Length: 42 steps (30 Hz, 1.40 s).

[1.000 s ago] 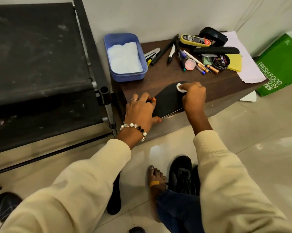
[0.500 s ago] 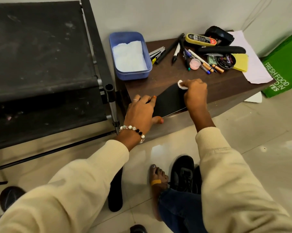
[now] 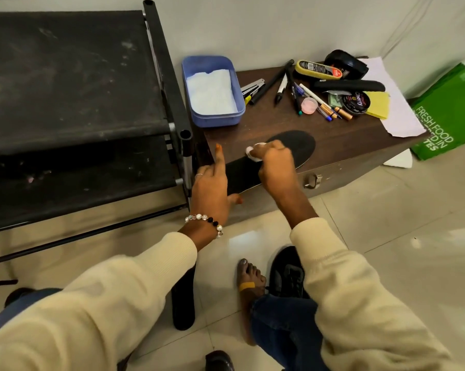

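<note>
Thing: a flat black insole point(image 3: 303, 145); it lies on the brown surface point(image 3: 346, 140) in the middle of the frame; its near end sticks out a little over the front edge.
Left hand: the left hand point(image 3: 212, 186) holds the near end of the insole; one finger lies straight on top and the thumb sits under the edge, so it pinches the insole and keeps it from moving.
Right hand: the right hand point(image 3: 275, 167) has its fingers point(image 3: 263, 151) curled tight around a small white pad point(image 3: 252, 152); the pad touches the top of the insole, near its middle.
Job: it looks like rubbing the insole clean with the pad.
How it feels: I think the insole is very light, thin and bendy; it will flop if you lift it by one end; the top looks rough, so it should not slip much.
Where to hold: press it flat at one end while you rub; to lift it, take both long sides near the middle.
Watch out: a hard rub could push it along the smooth wood.
Nearby: a blue tub point(image 3: 212, 89) with white stuff inside sits just above the insole; pens point(image 3: 297, 95) and a polish tin point(image 3: 355, 103) lie at the upper right; another insole point(image 3: 183, 298) lies on the floor below.
</note>
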{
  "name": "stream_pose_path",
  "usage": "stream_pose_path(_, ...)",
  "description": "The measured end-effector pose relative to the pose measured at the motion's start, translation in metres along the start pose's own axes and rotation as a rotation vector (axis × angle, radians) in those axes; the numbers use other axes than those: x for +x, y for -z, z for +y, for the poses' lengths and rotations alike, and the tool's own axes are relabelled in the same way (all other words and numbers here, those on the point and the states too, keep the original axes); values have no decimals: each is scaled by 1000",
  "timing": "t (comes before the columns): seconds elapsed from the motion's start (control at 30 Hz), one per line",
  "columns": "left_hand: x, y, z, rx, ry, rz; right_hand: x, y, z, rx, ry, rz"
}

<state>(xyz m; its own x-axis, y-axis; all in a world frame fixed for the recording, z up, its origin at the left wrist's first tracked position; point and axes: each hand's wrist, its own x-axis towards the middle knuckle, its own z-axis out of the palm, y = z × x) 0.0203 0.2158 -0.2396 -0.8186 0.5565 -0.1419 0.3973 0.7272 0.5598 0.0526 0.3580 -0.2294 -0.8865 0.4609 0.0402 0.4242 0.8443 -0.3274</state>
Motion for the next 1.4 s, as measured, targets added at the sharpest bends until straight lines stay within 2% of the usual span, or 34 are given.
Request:
stream_pose_path(0.1, 1, -4, -5, -65, 21, 39, -9, -5, -14, -60, 182, -113)
stream_pose_path(0.17, 3, -6, -10, -70, 7, 34, -9, 0, -4, 3, 219, -138)
stream_pose_path(0.23, 4, -5, -11, -66, -3, 15, -12, 6, 13, 182, 63, -55)
stream_pose_path(0.3, 4, -4, -11, -67, -17, 8, -12, 14, 29, 165, -138, 79)
stream_pose_path(0.37, 4, -4, -10, -70, -32, 5, -12, 20, 42, 165, -295, 106)
stream_pose_path(0.47, 7, -3, -10, -54, -52, -18, -18, 23, 51, 4, -385, 89)
stream_pose_path(0.53, 8, -3, -10, -27, -69, -48, -21, 24, 46, 20, -392, 106)
stream_pose_path(0.7, 5, 2, -12, -55, -104, -101, -35, 13, 23, -18, -319, 53)
stream_pose_path(0.87, -2, 5, -18, -167, 4, -56, -47, 7, -3, -11, -322, 59)
stream_pose_path(1.07, -6, 2, -21, -133, -48, -31, -67, -18, -49, 107, -10, -7)
stream_pose_path(1.13, -7, 3, -23, -143, -50, -27, -67, -14, -49, 51, 71, -93)
stream_pose_path(1.2, -8, 4, -23, -213, -58, -9, -62, -6, -42, 45, 74, -99)
stream_pose_path(1.27, -8, 4, -24, -268, -60, 14, -56, -5, -31, 18, 17, -37)
stream_pose_path(1.4, -7, 1, -24, -242, -40, 61, -49, -16, -41, 87, 22, -1)
